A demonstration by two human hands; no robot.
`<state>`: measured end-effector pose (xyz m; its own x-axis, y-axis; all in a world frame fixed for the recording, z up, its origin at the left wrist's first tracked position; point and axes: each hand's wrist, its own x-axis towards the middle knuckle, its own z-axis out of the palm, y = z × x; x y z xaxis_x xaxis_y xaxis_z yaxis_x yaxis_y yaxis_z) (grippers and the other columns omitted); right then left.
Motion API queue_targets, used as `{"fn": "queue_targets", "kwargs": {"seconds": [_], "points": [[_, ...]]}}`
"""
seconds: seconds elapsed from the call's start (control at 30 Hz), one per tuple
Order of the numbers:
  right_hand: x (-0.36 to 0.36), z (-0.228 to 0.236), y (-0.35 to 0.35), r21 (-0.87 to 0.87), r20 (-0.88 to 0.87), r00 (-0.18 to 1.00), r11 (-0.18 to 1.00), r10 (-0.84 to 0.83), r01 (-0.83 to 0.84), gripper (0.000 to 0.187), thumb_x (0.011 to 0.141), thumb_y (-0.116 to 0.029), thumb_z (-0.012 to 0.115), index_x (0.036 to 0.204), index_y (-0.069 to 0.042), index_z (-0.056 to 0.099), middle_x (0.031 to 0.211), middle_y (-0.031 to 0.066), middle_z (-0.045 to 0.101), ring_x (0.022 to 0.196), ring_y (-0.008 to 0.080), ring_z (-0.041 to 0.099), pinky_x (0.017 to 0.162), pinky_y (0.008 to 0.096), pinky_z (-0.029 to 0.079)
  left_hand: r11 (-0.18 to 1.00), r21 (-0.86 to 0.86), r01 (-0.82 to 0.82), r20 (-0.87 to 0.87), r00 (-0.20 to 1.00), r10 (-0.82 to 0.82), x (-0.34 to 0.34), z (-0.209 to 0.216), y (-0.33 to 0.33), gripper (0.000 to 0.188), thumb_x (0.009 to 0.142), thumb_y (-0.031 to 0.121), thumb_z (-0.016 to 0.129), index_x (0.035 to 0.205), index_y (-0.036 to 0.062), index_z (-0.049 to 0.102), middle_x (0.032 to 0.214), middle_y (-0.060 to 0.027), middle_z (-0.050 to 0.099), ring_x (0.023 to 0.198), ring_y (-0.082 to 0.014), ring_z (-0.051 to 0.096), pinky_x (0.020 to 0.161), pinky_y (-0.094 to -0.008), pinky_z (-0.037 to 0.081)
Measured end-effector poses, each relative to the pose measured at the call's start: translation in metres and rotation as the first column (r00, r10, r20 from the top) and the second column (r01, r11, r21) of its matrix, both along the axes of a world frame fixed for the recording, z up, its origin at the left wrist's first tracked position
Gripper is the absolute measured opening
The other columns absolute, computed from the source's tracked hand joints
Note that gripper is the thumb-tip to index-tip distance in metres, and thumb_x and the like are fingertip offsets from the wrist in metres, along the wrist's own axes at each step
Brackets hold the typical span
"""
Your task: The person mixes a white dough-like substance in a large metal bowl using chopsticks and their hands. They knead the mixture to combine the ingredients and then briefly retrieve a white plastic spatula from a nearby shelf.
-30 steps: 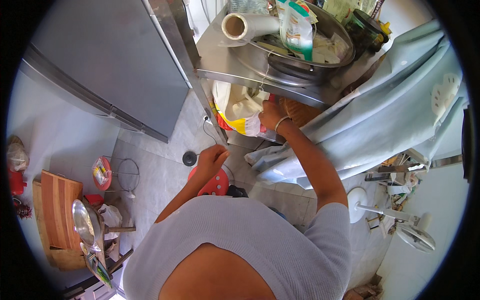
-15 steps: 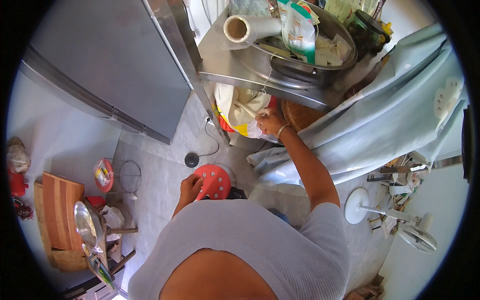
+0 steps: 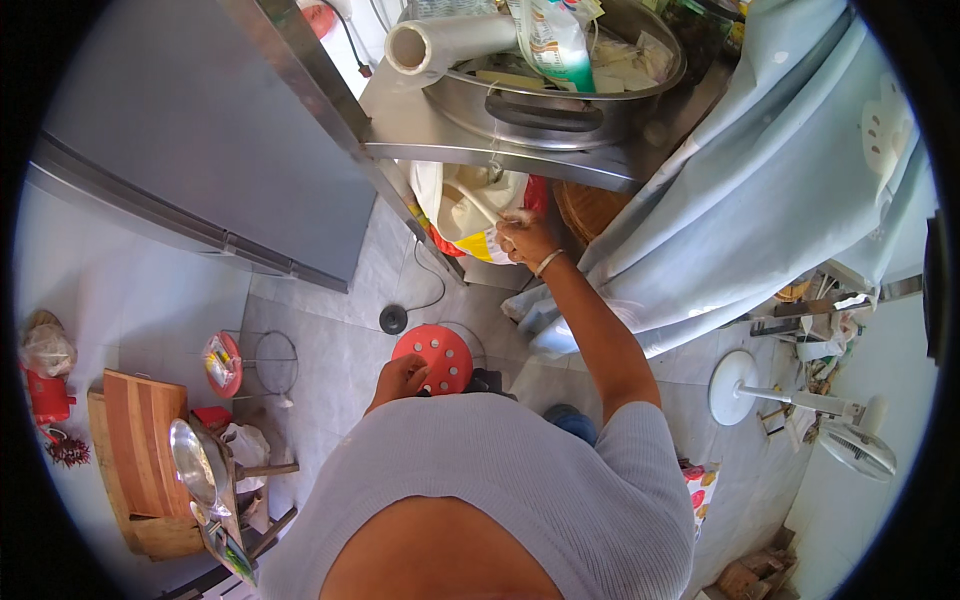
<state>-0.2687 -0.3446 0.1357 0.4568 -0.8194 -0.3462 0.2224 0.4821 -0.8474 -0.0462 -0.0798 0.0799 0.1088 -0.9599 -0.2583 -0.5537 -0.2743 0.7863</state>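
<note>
My right hand (image 3: 527, 240) is closed on a pale stick-like handle (image 3: 474, 203), which slants into the mouth of an open white sack (image 3: 428, 188) with red and yellow patches. The handle's far end is hidden in the sack, so what it belongs to cannot be told. The sack stands under a metal table (image 3: 405, 132), and a brown woven basket (image 3: 585, 208) is just right of it. Lower down, my left hand (image 3: 400, 378) hangs over the edge of a red round stool (image 3: 446, 355) with holes, its fingers curled and nothing visible in them.
On the metal table are a large steel pot (image 3: 545, 125) and a plastic film roll (image 3: 450, 45). A light blue curtain (image 3: 700, 220) hangs at the right. A grey refrigerator (image 3: 200, 130) stands left. A black round object with a cord (image 3: 393, 319) lies on the floor. A white fan (image 3: 735, 388) is at right.
My view has shifted, so the table and sack appear further up and left. My right hand still holds the handle at the sack. My left hand stays by the stool.
</note>
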Motion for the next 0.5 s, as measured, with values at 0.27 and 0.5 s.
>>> {"fn": "queue_targets", "kwargs": {"seconds": [0.27,0.5], "points": [[-0.034,0.008,0.022,-0.066,-0.129,0.992,0.998,0.005,-0.014,0.016,0.082,-0.009,0.053,0.093,0.002,0.054,0.061,0.0018,0.048,0.044,0.0046,0.041,0.034,0.0183,0.029,0.997,0.027,0.072,0.088,0.993,-0.074,0.012,-0.019,0.015,0.019,0.079,0.015,0.063,0.088,-0.0010,0.059,0.078,-0.0166,0.063,0.070,-0.0267,0.063,0.063,-0.0330,0.049],[-0.045,0.032,0.035,-0.098,-0.130,0.991,0.995,0.005,-0.017,0.019,0.082,-0.010,0.053,0.096,0.003,0.054,0.061,0.0015,0.048,0.046,0.0045,0.040,0.035,0.0183,0.029,0.995,0.071,0.076,-0.011,0.997,-0.075,0.009,-0.012,0.012,0.019,0.078,0.015,0.063,0.087,-0.0006,0.060,0.077,-0.0162,0.062,0.072,-0.0275,0.061,0.065,-0.0343,0.048]]}}
